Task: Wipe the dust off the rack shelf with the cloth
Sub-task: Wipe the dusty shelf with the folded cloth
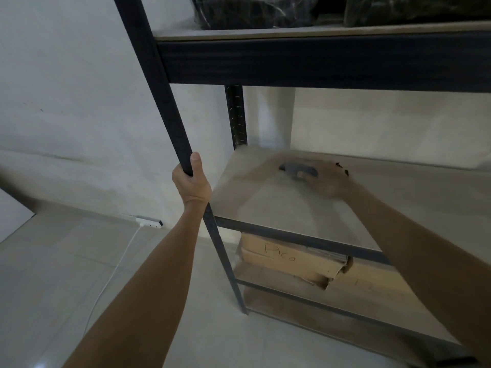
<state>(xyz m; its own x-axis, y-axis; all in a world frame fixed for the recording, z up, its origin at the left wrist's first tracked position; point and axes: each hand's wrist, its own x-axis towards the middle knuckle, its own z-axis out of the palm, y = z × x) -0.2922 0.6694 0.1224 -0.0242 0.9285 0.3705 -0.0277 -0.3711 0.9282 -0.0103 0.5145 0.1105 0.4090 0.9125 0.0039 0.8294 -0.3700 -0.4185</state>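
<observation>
A dark metal rack holds pale wooden shelves. My left hand (191,181) is wrapped around the rack's front left post (170,102), just above the middle shelf (279,208). My right hand (329,181) reaches over that shelf and presses a small grey cloth (295,170) flat on the board near its back left part. The hand and cloth are blurred by motion. Part of the cloth is hidden under my fingers.
Black wrapped bundles (255,11) sit on the upper shelf (292,33). Cardboard boxes (287,258) lie on the lower shelf. A white power strip (148,221) and its cable (111,274) lie on the tiled floor by the wall at left.
</observation>
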